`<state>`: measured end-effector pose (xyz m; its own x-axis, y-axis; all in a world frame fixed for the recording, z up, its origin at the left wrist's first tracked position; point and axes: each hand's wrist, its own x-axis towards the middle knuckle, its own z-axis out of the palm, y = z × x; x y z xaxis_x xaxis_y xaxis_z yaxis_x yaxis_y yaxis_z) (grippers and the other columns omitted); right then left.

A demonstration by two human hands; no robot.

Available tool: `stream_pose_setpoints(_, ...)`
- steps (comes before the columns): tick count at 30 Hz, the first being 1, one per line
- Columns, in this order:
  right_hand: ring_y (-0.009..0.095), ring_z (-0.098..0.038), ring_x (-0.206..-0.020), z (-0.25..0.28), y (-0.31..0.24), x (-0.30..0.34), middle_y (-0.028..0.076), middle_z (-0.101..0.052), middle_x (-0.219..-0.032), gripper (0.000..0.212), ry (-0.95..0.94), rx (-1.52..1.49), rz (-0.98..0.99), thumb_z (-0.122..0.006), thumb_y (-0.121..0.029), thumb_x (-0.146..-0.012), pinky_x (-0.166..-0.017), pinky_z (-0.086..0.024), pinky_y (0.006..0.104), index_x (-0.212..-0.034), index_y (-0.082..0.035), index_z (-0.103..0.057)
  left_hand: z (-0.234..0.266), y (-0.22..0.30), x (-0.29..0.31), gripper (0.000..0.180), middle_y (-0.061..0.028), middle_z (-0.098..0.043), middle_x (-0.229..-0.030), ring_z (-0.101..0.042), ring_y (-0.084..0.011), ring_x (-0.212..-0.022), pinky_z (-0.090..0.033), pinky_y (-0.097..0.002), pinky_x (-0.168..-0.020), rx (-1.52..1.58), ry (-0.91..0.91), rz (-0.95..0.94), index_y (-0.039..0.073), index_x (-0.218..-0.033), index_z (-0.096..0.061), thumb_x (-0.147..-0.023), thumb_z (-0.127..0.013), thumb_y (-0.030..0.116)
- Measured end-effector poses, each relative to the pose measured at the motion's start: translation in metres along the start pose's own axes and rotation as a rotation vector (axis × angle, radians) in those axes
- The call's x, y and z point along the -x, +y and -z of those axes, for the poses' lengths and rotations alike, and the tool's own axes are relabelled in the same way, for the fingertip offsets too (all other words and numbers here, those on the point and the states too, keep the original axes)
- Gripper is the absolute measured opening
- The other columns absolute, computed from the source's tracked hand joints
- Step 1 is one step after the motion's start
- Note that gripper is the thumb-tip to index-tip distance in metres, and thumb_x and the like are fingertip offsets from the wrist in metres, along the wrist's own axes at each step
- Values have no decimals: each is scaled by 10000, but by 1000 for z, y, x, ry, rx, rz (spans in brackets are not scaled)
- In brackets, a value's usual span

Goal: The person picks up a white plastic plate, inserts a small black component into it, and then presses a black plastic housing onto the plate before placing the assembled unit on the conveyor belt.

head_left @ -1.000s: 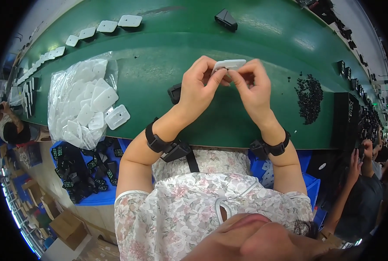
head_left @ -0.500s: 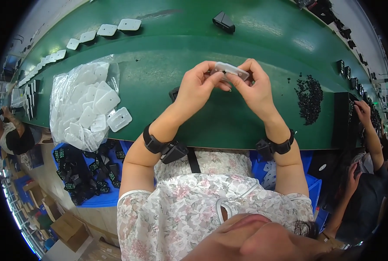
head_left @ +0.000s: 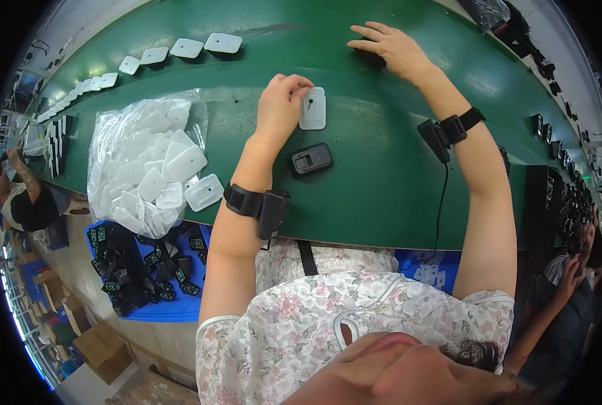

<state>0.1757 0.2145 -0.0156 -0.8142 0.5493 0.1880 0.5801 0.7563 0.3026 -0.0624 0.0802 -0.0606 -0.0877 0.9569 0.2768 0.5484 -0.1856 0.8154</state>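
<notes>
Left hand (head_left: 282, 111) on plate (head_left: 317, 116), near bagged plates (head_left: 185, 163)

Assembly workshop — long green bench (head_left: 375, 196), bagged white plates (head_left: 149, 165), blue parts bin (head_left: 159, 314)

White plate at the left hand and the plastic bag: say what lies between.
In the head view: the left hand, its fingers at the white plate, then green table with a dark speck, up to the plastic bag.
</notes>
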Motion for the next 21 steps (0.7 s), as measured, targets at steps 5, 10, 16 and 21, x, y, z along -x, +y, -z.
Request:
stream_pose_setpoints(5, 290, -482, -1180, 24, 0, 23, 72, -492, -1309, 489, 81, -105, -86, -626, -7, -681, -937, -457, 366, -1149, -70, -498, 4, 17, 5, 298, -160, -546, -947, -564, -319, -800, -472, -407, -711, -121, 11, -30, 44, -1007, -592, -801, -686, 239)
stream_pose_setpoints(10, 337, -568, -900, 31, -29, 79, 137, -563, -954, 483, 330, -266, -432, -732, -240, -649, -736, -487, 419, -1029, -50, -502, -8, 27, 9, 552, -199, -540, -967, -524, -370, -934, -452, -409, -783, -445, -76, -333, -43, -1033, -517, -704, -777, 315)
stream_pose_setpoints(16, 264, -547, -867, 17, -98, 114, 99, -539, -891, 250, 322, -38, -868, -653, -231, -711, -673, -465, 362, -883, -81, -552, -16, 27, 11, 522, -177, -542, -1009, -513, -349, -938, -406, -427, -852, -588, -257, -482, -11, -1149, -500, -738, -747, 195)
stream_pose_setpoints(21, 224, -528, -870, 23, -141, 135, 82, -539, -925, 356, 330, -35, -938, -664, -275, -728, -685, -417, 328, -998, -60, -579, -26, 39, 13, 517, -121, -528, -981, -498, -285, -909, -389, -393, -855, -512, -439, -491, 41, -1241, -480, -772, -692, 86)
